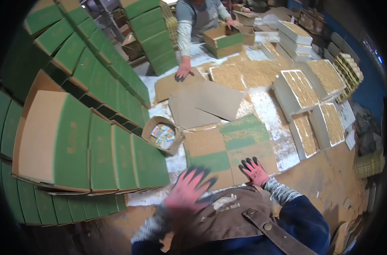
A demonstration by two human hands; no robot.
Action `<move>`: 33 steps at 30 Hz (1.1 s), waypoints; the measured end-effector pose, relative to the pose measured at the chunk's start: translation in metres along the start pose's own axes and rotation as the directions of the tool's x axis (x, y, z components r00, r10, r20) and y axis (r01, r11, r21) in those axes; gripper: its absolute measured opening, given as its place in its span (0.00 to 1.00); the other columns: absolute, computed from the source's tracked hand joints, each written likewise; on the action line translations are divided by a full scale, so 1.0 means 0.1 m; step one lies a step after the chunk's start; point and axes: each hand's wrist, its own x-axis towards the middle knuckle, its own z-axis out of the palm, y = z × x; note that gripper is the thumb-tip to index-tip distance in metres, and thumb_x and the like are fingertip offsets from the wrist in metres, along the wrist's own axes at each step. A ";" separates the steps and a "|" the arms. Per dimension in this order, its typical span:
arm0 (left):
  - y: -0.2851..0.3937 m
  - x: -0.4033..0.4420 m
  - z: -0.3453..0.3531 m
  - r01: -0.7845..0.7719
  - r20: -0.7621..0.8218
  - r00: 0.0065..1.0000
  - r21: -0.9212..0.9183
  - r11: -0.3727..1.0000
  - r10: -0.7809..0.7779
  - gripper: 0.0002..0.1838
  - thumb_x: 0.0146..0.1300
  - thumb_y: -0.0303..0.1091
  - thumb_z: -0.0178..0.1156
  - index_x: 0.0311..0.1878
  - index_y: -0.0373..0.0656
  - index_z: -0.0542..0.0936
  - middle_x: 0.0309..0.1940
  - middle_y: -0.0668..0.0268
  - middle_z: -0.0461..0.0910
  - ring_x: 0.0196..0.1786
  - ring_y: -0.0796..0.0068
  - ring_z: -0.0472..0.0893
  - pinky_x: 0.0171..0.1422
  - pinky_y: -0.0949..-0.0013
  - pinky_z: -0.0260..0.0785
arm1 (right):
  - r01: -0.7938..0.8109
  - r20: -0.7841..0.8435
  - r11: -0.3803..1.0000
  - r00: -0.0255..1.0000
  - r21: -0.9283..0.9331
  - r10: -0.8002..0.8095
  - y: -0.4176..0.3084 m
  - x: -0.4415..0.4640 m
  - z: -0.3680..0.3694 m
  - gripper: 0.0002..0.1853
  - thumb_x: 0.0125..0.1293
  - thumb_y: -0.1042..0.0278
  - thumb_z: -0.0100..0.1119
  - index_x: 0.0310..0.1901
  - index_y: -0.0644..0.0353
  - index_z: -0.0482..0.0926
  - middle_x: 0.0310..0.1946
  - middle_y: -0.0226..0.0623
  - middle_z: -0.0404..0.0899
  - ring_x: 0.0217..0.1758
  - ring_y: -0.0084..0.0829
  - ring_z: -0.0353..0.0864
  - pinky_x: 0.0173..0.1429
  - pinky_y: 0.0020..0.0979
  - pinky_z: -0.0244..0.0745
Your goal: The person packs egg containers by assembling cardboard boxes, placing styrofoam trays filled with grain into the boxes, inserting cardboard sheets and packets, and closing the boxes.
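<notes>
My left hand (188,188), in a pink glove with dark fingertips, is blurred, its fingers spread over the lower left edge of a flattened green and brown cardboard sheet (208,144). Gloved the same way, my right hand (254,171) rests with fingers apart on the sheet's lower right part. Neither hand holds anything. Grain-like bits lie on the sheet's green upper right part. Beyond it are plain grey-brown cardboard pieces (189,106). A round-looking brown container (147,129) with colourful small packets (163,135) stands just left of the sheet.
Green boxes (104,148) are stacked high on the left. White trays (302,89) filled with grain-like material stand at the right. Across the table (265,100), a person (197,21) has one gloved hand on cardboard and the other by an open green box (223,41).
</notes>
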 end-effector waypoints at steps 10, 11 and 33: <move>-0.14 0.73 0.34 0.125 0.604 0.783 -0.387 0.914 0.149 0.43 0.59 0.52 0.51 0.70 0.37 0.49 0.67 0.48 0.55 0.67 0.54 0.60 0.70 0.61 0.51 | -0.408 -0.606 0.719 0.387 0.563 0.695 0.50 -0.18 -1.38 0.30 0.63 0.59 0.52 0.65 0.57 0.57 0.65 0.51 0.55 0.69 0.44 0.54 0.72 0.39 0.46; -0.11 0.73 0.51 0.072 0.550 0.822 -0.354 0.932 0.146 0.43 0.59 0.53 0.52 0.70 0.37 0.49 0.66 0.48 0.57 0.66 0.53 0.61 0.69 0.61 0.53 | -0.329 -0.436 0.562 0.383 0.759 0.814 0.50 -0.03 -1.29 0.33 0.63 0.58 0.52 0.66 0.58 0.52 0.67 0.52 0.52 0.70 0.44 0.52 0.72 0.37 0.46; -0.55 0.84 1.12 0.203 0.104 0.979 -0.524 0.827 -0.175 0.27 0.56 0.35 0.60 0.58 0.36 0.68 0.48 0.50 0.75 0.49 0.51 0.75 0.54 0.61 0.68 | 0.199 -0.188 0.967 0.968 0.158 -0.168 0.11 0.88 -0.68 0.28 0.60 0.61 0.49 0.64 0.44 0.60 0.48 0.46 0.71 0.45 0.45 0.74 0.50 0.42 0.69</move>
